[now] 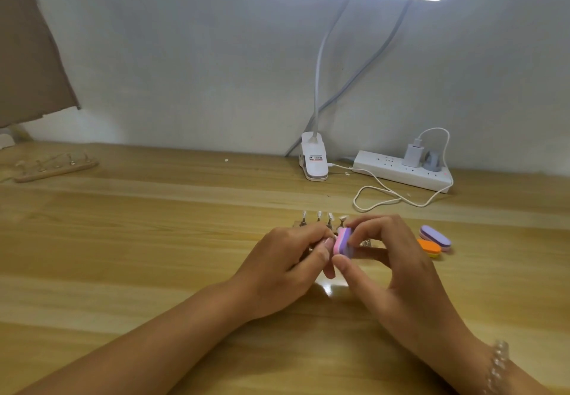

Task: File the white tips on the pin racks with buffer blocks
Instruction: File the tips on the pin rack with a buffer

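A pin rack (pixel 370 252) with several white tips on metal pins (pixel 319 217) stands on the wooden table, mostly hidden behind both hands. My right hand (pixel 391 259) pinches a pink and purple buffer block (pixel 343 240) between thumb and fingers. My left hand (pixel 287 265) pinches something small right against the block's left face; it looks like a white tip, barely visible. Both hands meet just in front of the rack.
Two spare buffer blocks, purple (pixel 435 236) and orange (pixel 429 248), lie to the right of the rack. A second pin rack (pixel 55 169) sits far left. A clip lamp base (pixel 314 160), a power strip (pixel 404 172) and a white cable (pixel 379 197) lie at the back.
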A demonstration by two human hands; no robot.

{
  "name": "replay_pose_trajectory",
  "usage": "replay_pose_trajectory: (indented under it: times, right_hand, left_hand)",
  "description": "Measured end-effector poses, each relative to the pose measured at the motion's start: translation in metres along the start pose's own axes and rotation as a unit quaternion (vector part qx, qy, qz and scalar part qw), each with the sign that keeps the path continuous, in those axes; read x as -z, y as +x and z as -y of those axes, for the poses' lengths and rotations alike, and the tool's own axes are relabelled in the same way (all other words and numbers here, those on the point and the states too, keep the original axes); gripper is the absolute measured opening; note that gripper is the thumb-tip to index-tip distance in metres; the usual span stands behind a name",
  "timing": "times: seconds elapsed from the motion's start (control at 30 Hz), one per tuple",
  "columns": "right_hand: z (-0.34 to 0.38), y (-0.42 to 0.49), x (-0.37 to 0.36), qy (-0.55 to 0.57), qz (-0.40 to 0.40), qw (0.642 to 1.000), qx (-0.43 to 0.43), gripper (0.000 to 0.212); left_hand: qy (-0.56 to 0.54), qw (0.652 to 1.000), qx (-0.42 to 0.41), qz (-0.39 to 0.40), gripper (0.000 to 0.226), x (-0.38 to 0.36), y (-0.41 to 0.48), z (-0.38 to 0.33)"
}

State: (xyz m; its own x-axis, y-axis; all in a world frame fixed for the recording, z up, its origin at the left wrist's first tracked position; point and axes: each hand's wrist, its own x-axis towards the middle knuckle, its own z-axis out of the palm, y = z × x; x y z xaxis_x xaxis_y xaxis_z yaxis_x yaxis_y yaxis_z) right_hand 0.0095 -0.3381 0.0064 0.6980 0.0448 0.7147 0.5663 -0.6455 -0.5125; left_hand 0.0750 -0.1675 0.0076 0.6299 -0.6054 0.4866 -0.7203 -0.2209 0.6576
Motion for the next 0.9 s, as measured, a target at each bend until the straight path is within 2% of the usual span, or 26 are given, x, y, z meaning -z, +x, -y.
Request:
replay_pose_trajectory:
  times: [0.07, 0.23, 0.33, 0.43, 0.53, 0.63, 0.7, 0.77, 0.9]
  right_hand:
    - [-0.004, 0.001, 0.002, 0.004, -0.006, 0.999, -0.044, 0.022]
    - [-0.003, 0.000, -0.001, -0.022, 0.005, 1.000, 0.001, 0.023]
    - [-0.003, 0.001, 0.000, -0.002, -0.012, 0.999, -0.048, 0.024]
    - [0.000, 0.003, 0.004, 0.052, -0.038, 0.993, -0.103, 0.036]
    - [0.005, 0.003, 0.005, 0.075, -0.057, 0.993, -0.069, 0.037]
    - [0.004, 0.001, 0.002, 0.030, -0.012, 0.999, -0.005, 0.028]
    - [0.002, 0.002, 0.002, 0.031, -0.009, 0.999, -0.032, 0.024]
    - [0.000, 0.003, 0.003, 0.032, -0.022, 0.998, -0.045, 0.023]
    - [0.000, -0.001, 0.000, -0.017, 0.000, 1.000, 0.026, 0.024]
  left_hand:
    - [0.002, 1.000, -0.002, 0.007, 0.021, 0.000, -0.001, -0.001]
    - [0.014, 1.000, -0.011, 0.013, 0.022, -0.001, -0.002, -0.001]
    - [0.009, 1.000, 0.000, 0.004, 0.023, -0.001, -0.001, 0.001]
    - [0.012, 1.000, -0.002, 0.005, 0.021, -0.001, -0.002, 0.001]
    - [0.017, 1.000, -0.013, 0.008, 0.018, 0.000, -0.002, 0.001]
    - [0.077, 0.996, -0.040, 0.021, 0.017, 0.000, -0.002, 0.000]
    - [0.115, 0.991, -0.057, 0.038, 0.022, 0.000, -0.003, -0.003]
    - [0.112, 0.991, -0.061, 0.041, 0.022, 0.000, -0.004, -0.003]
    - [0.072, 0.997, -0.032, 0.001, 0.019, 0.000, -0.003, 0.000]
